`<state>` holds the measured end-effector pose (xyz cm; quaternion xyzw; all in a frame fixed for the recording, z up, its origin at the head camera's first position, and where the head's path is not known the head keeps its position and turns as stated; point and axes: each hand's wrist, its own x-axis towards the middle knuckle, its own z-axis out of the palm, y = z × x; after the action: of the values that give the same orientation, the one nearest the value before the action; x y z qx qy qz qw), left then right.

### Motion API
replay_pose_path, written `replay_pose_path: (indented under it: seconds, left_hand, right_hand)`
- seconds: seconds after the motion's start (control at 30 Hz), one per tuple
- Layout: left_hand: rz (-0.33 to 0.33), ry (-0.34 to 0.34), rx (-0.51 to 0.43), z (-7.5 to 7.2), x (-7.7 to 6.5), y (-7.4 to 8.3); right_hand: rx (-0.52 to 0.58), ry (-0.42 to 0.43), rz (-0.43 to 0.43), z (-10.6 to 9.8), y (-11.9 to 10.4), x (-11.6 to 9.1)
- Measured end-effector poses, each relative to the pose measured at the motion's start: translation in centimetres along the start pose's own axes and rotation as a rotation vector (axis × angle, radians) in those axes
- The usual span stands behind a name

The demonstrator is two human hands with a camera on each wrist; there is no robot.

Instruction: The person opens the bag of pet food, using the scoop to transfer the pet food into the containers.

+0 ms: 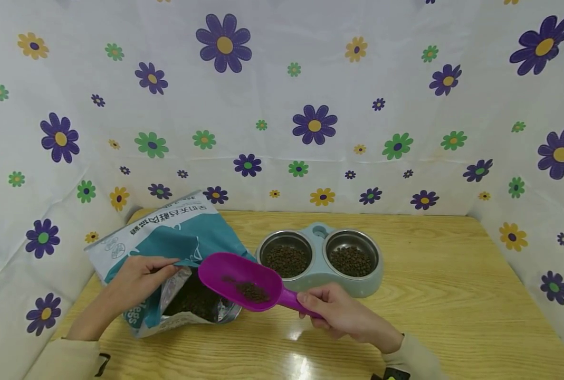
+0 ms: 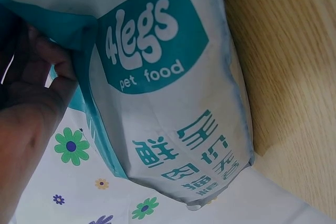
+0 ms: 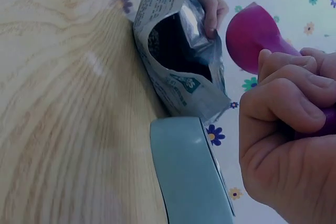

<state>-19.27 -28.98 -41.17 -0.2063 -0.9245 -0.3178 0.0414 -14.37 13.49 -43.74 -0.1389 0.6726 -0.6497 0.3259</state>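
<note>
My right hand (image 1: 336, 315) grips the handle of a magenta scoop (image 1: 215, 272), its fingers curled round it in the right wrist view. A little brown kibble (image 1: 252, 291) lies in the scoop, which hangs over the mouth of a teal and white pet food bag (image 1: 168, 240). With thumb and fingers my left hand (image 1: 136, 279) pinches the upper edge of that bag's opening. Dark kibble shows inside the silver-lined bag, which lies on its side. "4Legs pet food" is printed on the bag (image 2: 157, 108) in the left wrist view.
Behind the scoop stands a pale blue double feeder (image 1: 318, 253) with two steel bowls, both holding kibble. Everything rests on a wood-grain table (image 1: 433, 285). White cloth (image 1: 272, 95) with printed flowers closes off the back and both sides.
</note>
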Motion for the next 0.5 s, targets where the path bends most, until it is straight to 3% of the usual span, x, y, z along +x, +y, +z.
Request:
replay_pose_path:
  seconds: [0.17,0.5]
  left_hand:
    - [0.004,0.001,-0.008,0.0,0.0,0.1]
    - [-0.011,-0.009,-0.017,0.0,0.0,0.0]
  right_hand:
    - [-0.013,0.017,-0.019,-1.2,-0.2,-0.7]
    - [-0.16,0.193,-0.03,-4.7,-0.9,-2.8]
